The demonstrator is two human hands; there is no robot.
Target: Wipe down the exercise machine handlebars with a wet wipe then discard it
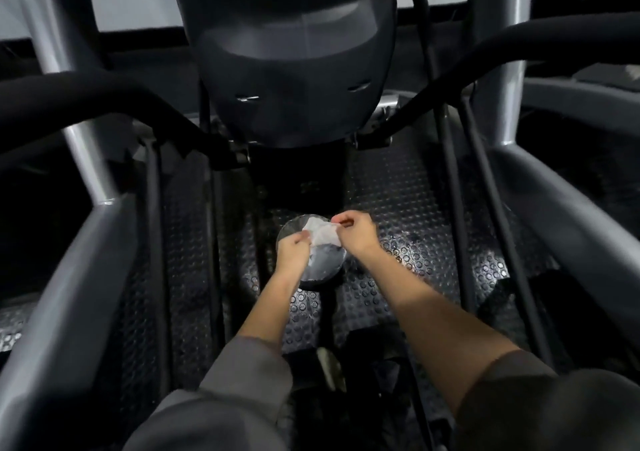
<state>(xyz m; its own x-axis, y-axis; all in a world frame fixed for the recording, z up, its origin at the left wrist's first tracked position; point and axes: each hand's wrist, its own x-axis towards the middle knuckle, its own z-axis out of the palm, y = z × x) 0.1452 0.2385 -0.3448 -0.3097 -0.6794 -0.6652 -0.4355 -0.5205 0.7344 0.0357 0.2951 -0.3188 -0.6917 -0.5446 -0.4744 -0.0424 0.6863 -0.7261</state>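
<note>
Both hands, left hand [292,250] and right hand [356,231], pinch wipe [320,234] edges.

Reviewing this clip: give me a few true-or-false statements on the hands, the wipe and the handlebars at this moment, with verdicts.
1. Both hands hold the white wipe. True: the left hand and the right hand each pinch an edge of it.
2. The wipe is pressed against a handlebar. False: it is held low, over a round container on the studded floor mat.
3. The black handlebar on the left is gripped by a hand. False: neither hand touches it.
4. Both forearms are bare below grey sleeves. True.
5. The machine's dark console housing sits above the hands in the view. True.
</note>
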